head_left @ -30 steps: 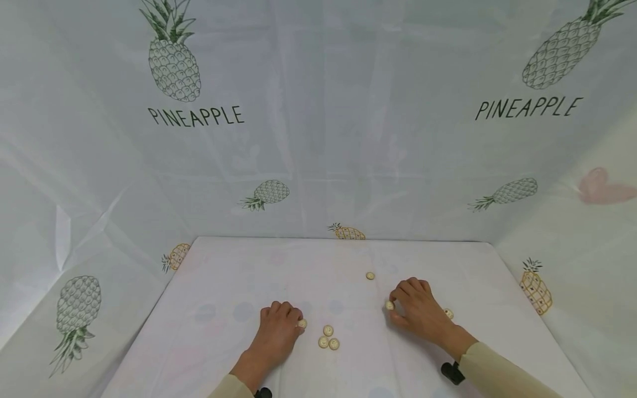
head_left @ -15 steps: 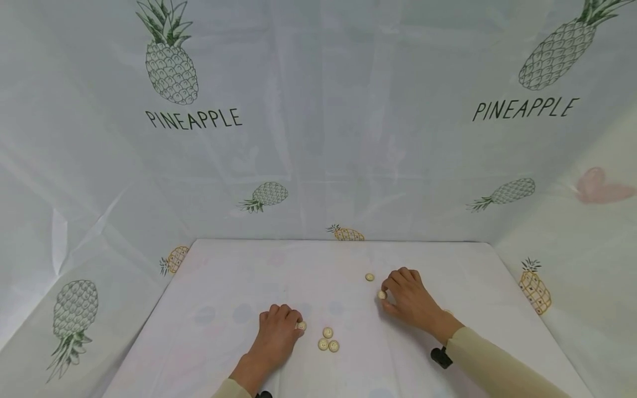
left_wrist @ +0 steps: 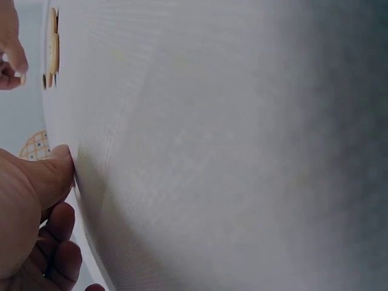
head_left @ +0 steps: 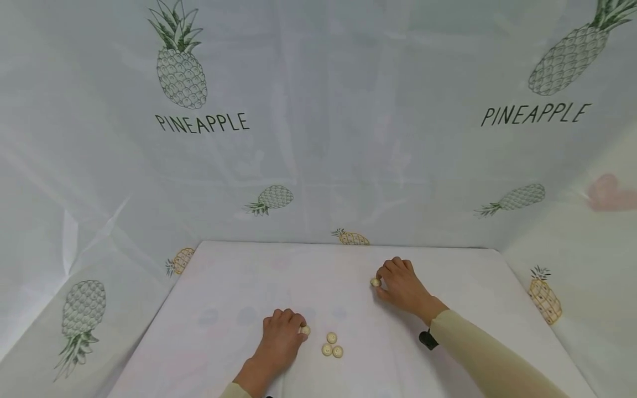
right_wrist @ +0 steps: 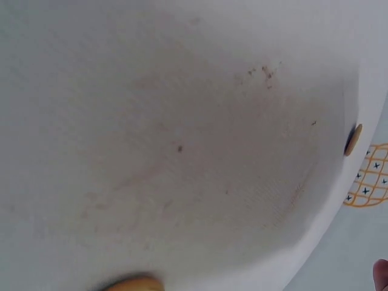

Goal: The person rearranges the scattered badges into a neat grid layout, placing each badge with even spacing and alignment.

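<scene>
In the head view my left hand [head_left: 282,337] rests low on the white table, pinching a small round cream disc [head_left: 306,330], wooden-looking and marked on top, between thumb and forefinger. Three similar discs [head_left: 332,338] lie in a tight triangle just right of it. Farther back, my right hand [head_left: 404,286] holds another such disc at its thumb and forefinger, where a cream disc shape [head_left: 375,282] shows at the fingertips. The left wrist view shows the left thumb [left_wrist: 51,170] down by the tabletop, its disc hidden, and the right hand [left_wrist: 9,48] beyond with a disc edge [left_wrist: 23,79].
A white cloth-covered table [head_left: 239,282] is enclosed by pineapple-printed curtains [head_left: 318,138]. In the right wrist view one disc [right_wrist: 136,284] lies at the bottom edge and another [right_wrist: 353,139] at the far right. The right sleeve [head_left: 478,342] stretches over the table's right side.
My right hand has moved left and away from me with its disc, up to the lone far disc. A disc behind the right wrist is now covered by the arm. The left hand stays put.
</scene>
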`<action>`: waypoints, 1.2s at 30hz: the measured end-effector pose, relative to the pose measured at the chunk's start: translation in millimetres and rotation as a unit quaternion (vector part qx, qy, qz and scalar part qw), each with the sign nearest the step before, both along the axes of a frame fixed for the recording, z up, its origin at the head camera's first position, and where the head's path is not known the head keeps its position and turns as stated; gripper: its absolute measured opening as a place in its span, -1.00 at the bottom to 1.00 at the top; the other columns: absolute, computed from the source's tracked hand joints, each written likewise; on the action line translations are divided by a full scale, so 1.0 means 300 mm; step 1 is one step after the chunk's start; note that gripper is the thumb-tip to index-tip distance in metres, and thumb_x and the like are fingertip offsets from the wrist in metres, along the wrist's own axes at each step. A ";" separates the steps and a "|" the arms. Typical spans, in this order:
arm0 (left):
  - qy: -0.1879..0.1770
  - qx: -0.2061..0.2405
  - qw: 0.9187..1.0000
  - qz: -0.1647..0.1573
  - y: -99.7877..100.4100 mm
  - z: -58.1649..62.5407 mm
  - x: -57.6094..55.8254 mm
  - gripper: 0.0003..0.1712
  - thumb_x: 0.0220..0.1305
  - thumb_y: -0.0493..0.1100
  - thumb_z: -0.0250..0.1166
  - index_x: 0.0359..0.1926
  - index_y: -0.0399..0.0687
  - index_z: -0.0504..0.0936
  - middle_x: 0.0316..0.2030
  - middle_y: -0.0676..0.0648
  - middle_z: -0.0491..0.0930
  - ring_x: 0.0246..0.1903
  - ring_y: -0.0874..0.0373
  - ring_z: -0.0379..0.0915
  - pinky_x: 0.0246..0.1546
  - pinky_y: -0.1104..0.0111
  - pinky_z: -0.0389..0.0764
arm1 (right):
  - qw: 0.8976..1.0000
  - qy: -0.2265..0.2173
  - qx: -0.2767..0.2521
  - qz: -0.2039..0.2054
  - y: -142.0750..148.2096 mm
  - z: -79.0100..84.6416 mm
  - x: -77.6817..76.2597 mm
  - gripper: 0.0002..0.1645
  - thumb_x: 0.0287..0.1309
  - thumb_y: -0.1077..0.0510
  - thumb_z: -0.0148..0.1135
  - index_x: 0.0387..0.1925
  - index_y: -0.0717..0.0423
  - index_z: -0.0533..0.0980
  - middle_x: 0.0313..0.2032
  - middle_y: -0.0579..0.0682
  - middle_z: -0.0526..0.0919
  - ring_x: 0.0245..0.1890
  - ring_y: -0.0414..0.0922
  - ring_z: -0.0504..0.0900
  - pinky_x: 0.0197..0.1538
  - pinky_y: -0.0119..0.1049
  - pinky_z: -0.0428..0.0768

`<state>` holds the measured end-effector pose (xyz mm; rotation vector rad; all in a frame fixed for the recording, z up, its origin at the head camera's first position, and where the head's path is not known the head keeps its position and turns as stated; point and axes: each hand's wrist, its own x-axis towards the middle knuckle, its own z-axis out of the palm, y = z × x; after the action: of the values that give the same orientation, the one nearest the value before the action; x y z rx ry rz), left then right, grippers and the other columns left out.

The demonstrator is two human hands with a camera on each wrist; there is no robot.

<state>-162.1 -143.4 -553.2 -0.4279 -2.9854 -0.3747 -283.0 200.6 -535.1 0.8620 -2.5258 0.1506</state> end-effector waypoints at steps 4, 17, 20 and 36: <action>0.002 0.002 1.000 0.001 -0.005 -0.002 0.004 -0.75 0.28 -0.01 0.51 -0.12 0.09 0.64 -0.18 0.06 0.56 -0.15 0.10 0.36 -0.03 0.00 0.44 | 1.000 0.010 -0.009 0.009 -0.016 -0.015 -0.023 -0.74 0.09 0.07 0.57 -0.33 0.04 0.60 -0.28 -0.06 0.57 -0.22 -0.03 0.41 -0.04 -0.01 0.39; -0.004 0.019 1.000 0.006 -0.020 -0.009 0.005 -0.75 0.29 -0.01 0.50 -0.10 0.09 0.63 -0.16 0.06 0.56 -0.13 0.10 0.35 -0.03 0.01 0.43 | 1.000 -0.019 0.006 0.018 -0.098 -0.031 -0.060 -0.74 0.12 0.05 0.56 -0.27 0.05 0.63 -0.24 -0.05 0.59 -0.18 -0.03 0.41 -0.01 -0.01 0.43; -0.003 0.018 1.000 0.005 -0.021 -0.006 0.004 -0.74 0.28 0.00 0.50 -0.10 0.09 0.64 -0.15 0.07 0.56 -0.14 0.12 0.35 -0.03 0.03 0.43 | 0.999 -0.027 0.001 0.020 -0.120 -0.034 -0.066 -0.75 0.13 0.05 0.55 -0.27 0.04 0.63 -0.24 -0.06 0.59 -0.17 -0.03 0.41 0.01 0.02 0.42; -0.002 -0.006 1.000 0.005 -0.006 -0.020 -0.010 -0.73 0.30 0.03 0.50 -0.08 0.13 0.63 -0.15 0.09 0.57 -0.17 0.16 0.34 -0.10 0.13 0.40 | 0.997 -0.072 -0.020 0.019 -0.178 -0.036 -0.074 -0.86 0.20 0.09 0.49 -0.29 0.02 0.68 -0.24 -0.07 0.61 -0.15 -0.03 0.41 0.05 0.04 0.39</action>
<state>-165.1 -145.2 -559.2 -0.4146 -2.9933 -0.3556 -305.3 147.3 -545.8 0.9128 -2.6301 0.2848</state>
